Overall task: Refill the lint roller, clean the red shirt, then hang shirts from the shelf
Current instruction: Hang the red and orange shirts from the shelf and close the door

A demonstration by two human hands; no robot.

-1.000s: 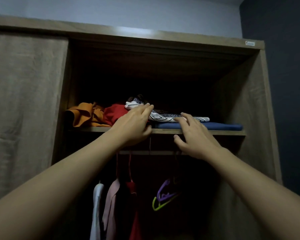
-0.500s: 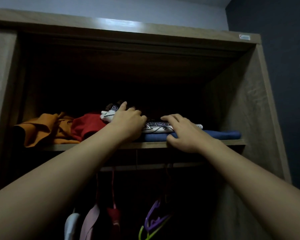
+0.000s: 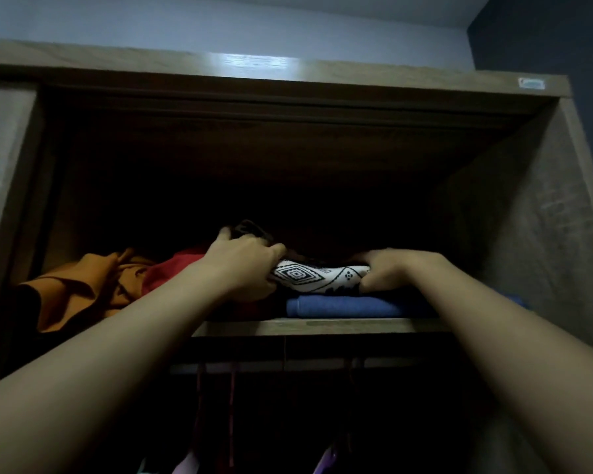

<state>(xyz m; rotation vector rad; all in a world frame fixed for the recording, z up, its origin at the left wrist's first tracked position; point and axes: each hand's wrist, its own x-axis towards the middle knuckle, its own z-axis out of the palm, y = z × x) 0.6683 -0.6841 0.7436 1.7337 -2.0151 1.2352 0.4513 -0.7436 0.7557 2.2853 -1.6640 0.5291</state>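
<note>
Both hands are up on the wardrobe shelf (image 3: 322, 326), gripping the folded black-and-white patterned shirt (image 3: 317, 277) near the front edge. The left hand (image 3: 243, 265) has fingers curled around its left end, the right hand (image 3: 389, 270) pinches the right end. It sits on a folded blue shirt (image 3: 350, 306). A red shirt (image 3: 172, 273) and an orange one (image 3: 79, 289) are bunched toward the shelf's left end.

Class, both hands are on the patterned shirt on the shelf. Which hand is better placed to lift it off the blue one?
Probably the right hand: it pinches the patterned shirt directly above the blue shirt; the left hand grips the end beside the red shirt.
</note>
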